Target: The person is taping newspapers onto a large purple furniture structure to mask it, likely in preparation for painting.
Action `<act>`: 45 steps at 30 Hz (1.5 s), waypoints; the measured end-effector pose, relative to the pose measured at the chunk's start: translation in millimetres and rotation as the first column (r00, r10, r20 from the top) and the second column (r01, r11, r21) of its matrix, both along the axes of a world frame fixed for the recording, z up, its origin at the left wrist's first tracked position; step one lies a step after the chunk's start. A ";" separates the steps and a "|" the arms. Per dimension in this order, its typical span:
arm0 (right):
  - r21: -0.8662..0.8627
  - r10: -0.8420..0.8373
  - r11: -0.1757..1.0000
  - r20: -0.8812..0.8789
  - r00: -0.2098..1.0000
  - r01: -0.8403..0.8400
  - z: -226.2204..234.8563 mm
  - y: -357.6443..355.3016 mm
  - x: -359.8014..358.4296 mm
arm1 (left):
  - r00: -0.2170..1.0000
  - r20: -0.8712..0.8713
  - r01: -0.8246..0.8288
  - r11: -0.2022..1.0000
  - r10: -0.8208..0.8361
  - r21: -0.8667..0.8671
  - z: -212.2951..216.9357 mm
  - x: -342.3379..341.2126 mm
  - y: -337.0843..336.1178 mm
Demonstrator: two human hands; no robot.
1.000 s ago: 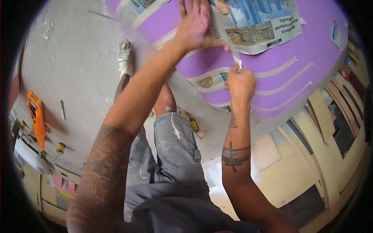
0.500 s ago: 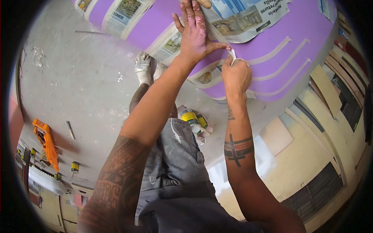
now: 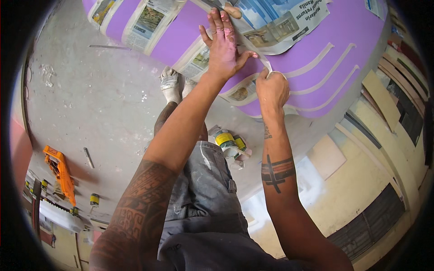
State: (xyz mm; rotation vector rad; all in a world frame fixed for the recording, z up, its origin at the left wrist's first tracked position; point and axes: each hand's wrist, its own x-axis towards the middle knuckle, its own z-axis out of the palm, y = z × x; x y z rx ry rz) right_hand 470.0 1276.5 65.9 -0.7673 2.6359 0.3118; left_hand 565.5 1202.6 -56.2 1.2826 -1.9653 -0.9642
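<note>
A curved purple panel carries newspaper sheets edged with masking tape. My left hand lies flat over its taped, papered part, fingers stretched out and thumb held apart. Pink paint marks its fingers. In my right hand, closed in a pinch, is the end of a pale masking tape strip. That strip slants up and left beside the large newspaper sheet, passing just beyond my left thumb. Thin curved tape lines cross the purple to the right of my right hand.
Paint cans stand on the grey floor beside my legs. At left lie an orange plastic object, a small metal bar and another can. Boards lean along the right.
My left thumb has drawn back from the tape near my right hand. More of the strip shows between my hands. The whole view has shifted slightly.
</note>
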 end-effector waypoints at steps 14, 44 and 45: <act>0.121 -0.055 0.991 -0.014 0.998 0.056 -4.9 -5.3 -12.3 | 0.999 -0.017 -0.049 0.996 0.047 -0.076 9.9 -12.4 2.9; 0.289 -0.220 0.957 0.673 0.707 0.022 70.4 90.3 -30.9 | 0.671 -0.290 0.667 0.385 -0.682 0.637 85.7 76.2 67.5; 0.230 -0.211 0.971 0.679 0.703 0.069 86.2 64.0 -36.4 | 0.766 -0.372 0.628 0.484 -0.524 0.609 75.2 105.4 58.7</act>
